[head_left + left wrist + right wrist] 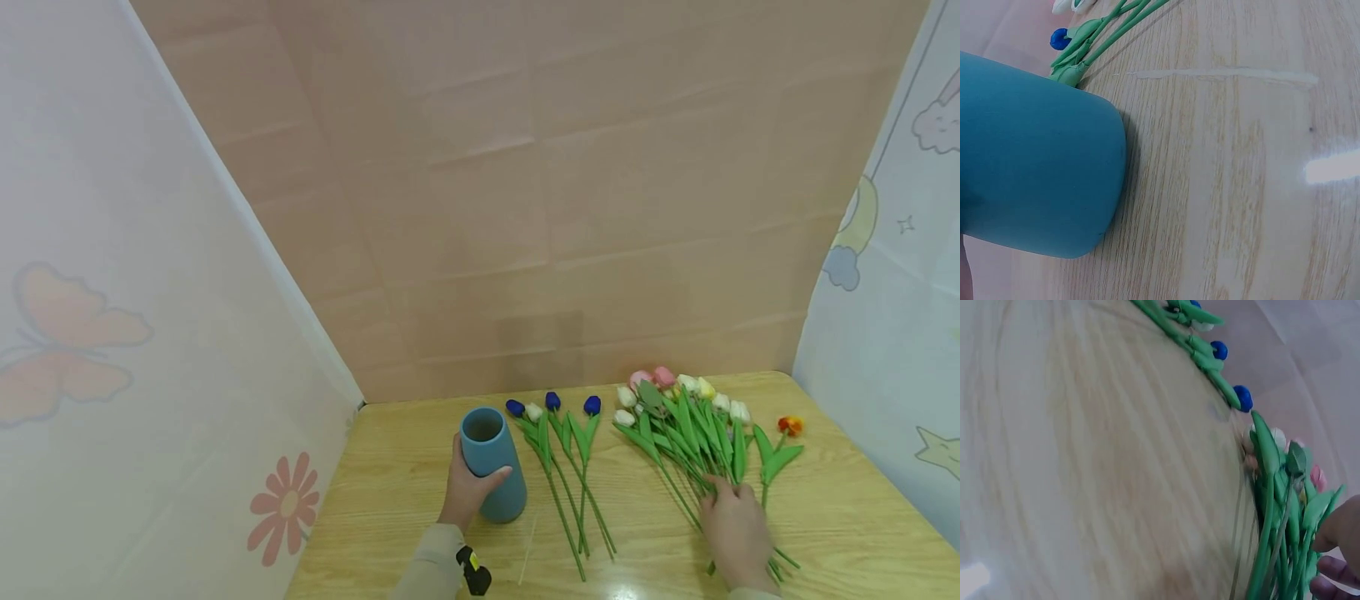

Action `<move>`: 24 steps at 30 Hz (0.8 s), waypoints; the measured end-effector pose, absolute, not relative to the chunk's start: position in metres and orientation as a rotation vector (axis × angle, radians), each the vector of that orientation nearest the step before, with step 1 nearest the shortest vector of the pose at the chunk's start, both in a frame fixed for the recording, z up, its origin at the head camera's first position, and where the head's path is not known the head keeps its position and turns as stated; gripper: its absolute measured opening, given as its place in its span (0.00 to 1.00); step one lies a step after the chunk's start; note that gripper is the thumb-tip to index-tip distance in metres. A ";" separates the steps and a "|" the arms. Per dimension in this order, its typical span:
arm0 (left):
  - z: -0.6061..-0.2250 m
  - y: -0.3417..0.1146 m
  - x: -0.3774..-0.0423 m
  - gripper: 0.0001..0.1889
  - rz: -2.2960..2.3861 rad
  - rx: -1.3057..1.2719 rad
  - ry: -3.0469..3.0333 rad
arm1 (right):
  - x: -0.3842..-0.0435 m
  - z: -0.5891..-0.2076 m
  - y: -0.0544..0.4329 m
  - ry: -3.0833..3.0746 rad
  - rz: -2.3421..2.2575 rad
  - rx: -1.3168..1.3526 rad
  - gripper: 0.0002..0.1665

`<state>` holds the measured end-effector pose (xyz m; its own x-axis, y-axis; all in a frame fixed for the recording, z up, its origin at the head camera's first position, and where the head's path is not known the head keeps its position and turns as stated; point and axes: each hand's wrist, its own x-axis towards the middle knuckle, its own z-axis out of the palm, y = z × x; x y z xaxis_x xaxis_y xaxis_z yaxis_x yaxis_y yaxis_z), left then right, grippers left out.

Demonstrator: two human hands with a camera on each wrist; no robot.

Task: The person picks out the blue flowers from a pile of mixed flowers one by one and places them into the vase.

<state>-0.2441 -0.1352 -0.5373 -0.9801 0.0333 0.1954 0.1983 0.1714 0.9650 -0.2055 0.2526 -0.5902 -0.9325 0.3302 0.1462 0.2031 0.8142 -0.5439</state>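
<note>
One sleeve nearest us, with a black-and-yellow wrist device. Right hand: fingers bent among the stems of a flower bunch; whether they pinch any, we cannot tell. Left hand: wrapped around a blue vase, thumb across the front. Table, wood: we note a wide strip between vase and left edge, and a narrower gap between the flower groups. Vase: on the table, mouth upward; inner wall visible, bottom too dark for us to read. Just right of it, three blue flowers and one white flower, laid loose, stems toward us. Farther right, the bunch, its pink, white and yellow heads near the back edge; beside it, one orange flower. Behind, a brown cloth.
</note>
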 end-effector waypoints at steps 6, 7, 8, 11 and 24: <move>-0.534 -0.135 -0.243 0.48 -1.934 -0.215 -2.304 | -0.217 -0.585 0.221 -2.639 0.755 -0.260 0.19; -0.534 -0.135 -0.243 0.48 -1.929 -0.210 -2.308 | -0.219 -0.584 0.215 -2.626 0.750 -0.226 0.18; -0.534 -0.135 -0.243 0.48 -1.925 -0.204 -2.310 | -0.221 -0.583 0.208 -2.610 0.751 -0.186 0.17; -0.533 -0.134 -0.242 0.47 -1.914 -0.199 -2.314 | -0.226 -0.581 0.188 -2.575 0.743 -0.082 0.14; -0.537 -0.135 -0.243 0.46 -1.935 -0.219 -2.308 | -0.255 -0.597 0.115 -2.728 0.580 0.230 0.11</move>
